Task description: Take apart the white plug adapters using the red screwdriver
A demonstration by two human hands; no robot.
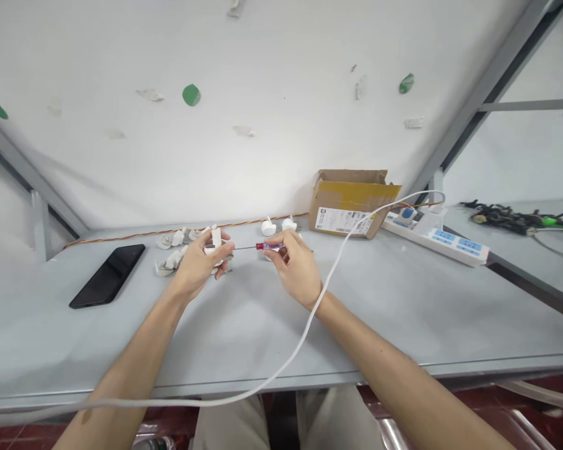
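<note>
My left hand (199, 263) grips a small white plug (215, 240) just above the grey table (244, 325). My right hand (294, 264) pinches a thin screwdriver (261, 247) with a red and purple handle; its metal shaft points left and meets the plug. The two hands are a short gap apart near the middle of the table's far half. More white plugs and plug parts (173, 250) lie left of my left hand, and two others (278, 224) sit behind my right hand.
A black phone (107, 275) lies at the left. An open cardboard box (349, 202) stands by the wall, a white power strip (443, 239) right of it. A white cable (319, 300) crosses my right wrist. Red-yellow wires (136, 235) run along the wall. Black cables (507, 217) lie far right.
</note>
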